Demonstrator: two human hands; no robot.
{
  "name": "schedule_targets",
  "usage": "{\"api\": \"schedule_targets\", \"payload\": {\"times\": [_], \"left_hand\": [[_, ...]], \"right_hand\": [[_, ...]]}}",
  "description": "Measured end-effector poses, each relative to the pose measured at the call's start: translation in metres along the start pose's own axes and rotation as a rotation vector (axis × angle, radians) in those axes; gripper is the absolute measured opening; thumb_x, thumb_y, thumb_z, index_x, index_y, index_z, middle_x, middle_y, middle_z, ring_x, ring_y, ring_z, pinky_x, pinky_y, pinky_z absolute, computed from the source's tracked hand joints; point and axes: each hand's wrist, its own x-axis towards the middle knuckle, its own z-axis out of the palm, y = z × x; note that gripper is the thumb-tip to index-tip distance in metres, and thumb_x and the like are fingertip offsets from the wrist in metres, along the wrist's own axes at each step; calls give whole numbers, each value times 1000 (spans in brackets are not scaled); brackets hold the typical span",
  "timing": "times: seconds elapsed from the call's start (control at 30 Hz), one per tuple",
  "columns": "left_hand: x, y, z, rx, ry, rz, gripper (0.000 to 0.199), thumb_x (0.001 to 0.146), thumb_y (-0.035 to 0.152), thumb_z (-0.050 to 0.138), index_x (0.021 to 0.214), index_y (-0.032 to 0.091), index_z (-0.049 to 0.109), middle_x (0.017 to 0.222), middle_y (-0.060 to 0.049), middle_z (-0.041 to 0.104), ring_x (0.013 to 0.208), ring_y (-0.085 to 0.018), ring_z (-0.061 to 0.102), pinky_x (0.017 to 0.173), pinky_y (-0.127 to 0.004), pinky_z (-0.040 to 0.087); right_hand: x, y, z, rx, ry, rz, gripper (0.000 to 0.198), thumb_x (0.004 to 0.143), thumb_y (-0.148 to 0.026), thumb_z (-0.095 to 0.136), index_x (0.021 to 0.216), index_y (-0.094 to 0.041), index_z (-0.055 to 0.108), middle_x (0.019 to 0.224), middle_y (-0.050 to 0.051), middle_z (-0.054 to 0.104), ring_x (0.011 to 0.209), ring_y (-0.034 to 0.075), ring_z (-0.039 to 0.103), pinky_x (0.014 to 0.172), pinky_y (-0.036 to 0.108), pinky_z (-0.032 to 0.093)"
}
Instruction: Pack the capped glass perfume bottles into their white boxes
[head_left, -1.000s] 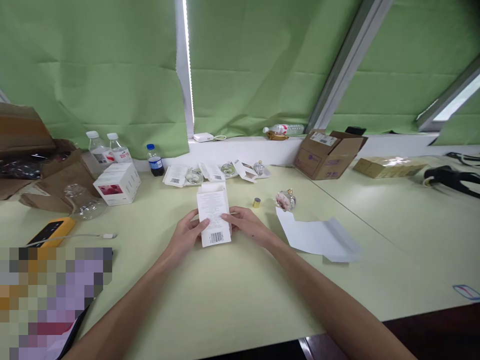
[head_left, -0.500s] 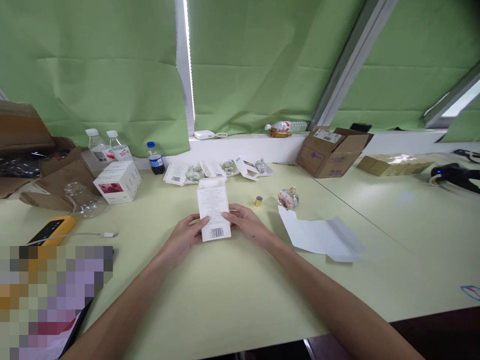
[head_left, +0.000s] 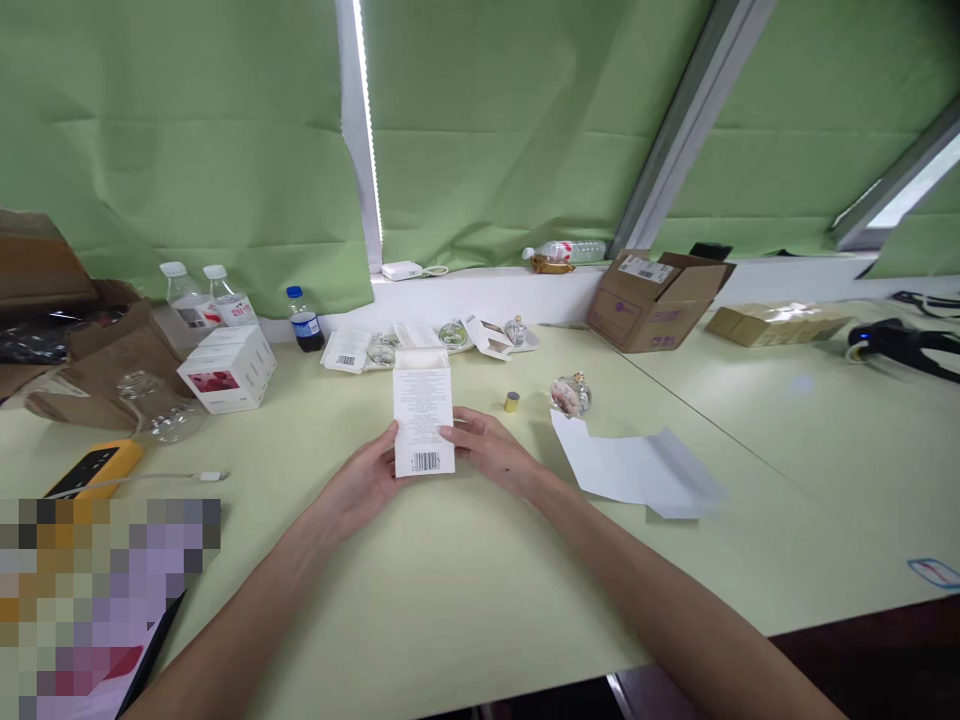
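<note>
Between my hands a white printed carton [head_left: 424, 415] stands upright, its barcode low on the side facing me and its top end open. My left hand [head_left: 365, 478] supports it at the lower left edge, thumb along the side. From the right, my right hand [head_left: 491, 450] grips it with the thumb on the printed face; its other fingers are partly hidden behind. A small gold cap [head_left: 511, 401] stands just beyond my right hand. Further right are a round glass perfume bottle [head_left: 571, 394] with a gold neck and an unfolded white sheet [head_left: 637, 465].
Opened white cartons [head_left: 346, 350] and round bottles [head_left: 381, 350] line the back. Left are white boxes [head_left: 229, 370], a dark drink bottle [head_left: 305, 320], a clear jar [head_left: 161, 410] and a yellow device [head_left: 97, 468]. A cardboard box [head_left: 652, 300] stands back right.
My left thumb has moved off the carton's printed face to its left edge. My right hand keeps its hold. The whole view has shifted slightly.
</note>
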Motion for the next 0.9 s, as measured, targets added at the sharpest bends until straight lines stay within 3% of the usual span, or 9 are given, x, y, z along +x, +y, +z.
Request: {"api": "schedule_targets", "payload": {"times": [0.33, 0.5, 0.67, 0.73, 0.9], "left_hand": [[0, 1, -3, 47, 8, -4, 51, 87, 52, 47, 130, 25, 52, 131, -6, 55, 117, -24, 53, 99, -35, 41], [-3, 3, -2, 171, 79, 21, 48, 85, 49, 53, 125, 23, 56, 125, -10, 59, 95, -19, 61, 77, -28, 48], [-2, 1, -7, 329, 172, 100, 50, 82, 52, 54, 120, 21, 59, 112, -9, 65, 68, -12, 60, 52, -22, 41], [-1, 1, -7, 414, 230, 139, 50, 81, 55, 54, 115, 19, 63, 106, -9, 68, 70, -15, 62, 55, -24, 44], [-2, 3, 3, 545, 314, 233, 43, 76, 49, 63, 103, 17, 67, 103, -8, 70, 89, -24, 65, 82, -35, 49]], "right_hand": [[0, 0, -2, -67, -17, 0, 39, 73, -35, 72, 109, -22, 62, 100, 7, 70, 88, 21, 65, 85, 39, 48], [1, 0, -8, -138, 32, 36, 41, 71, -37, 73, 107, -20, 62, 94, 6, 70, 85, 21, 65, 78, 36, 49], [1, 2, -12, -178, 15, 98, 43, 69, -37, 75, 106, -19, 61, 87, 6, 71, 76, 19, 64, 68, 33, 51], [0, 3, -11, -178, 9, 118, 45, 69, -37, 76, 106, -18, 61, 88, 7, 71, 75, 19, 65, 68, 34, 52], [-2, -3, -8, -172, -14, 100, 41, 70, -37, 74, 105, -18, 61, 92, 7, 72, 83, 22, 66, 78, 37, 52]]}}
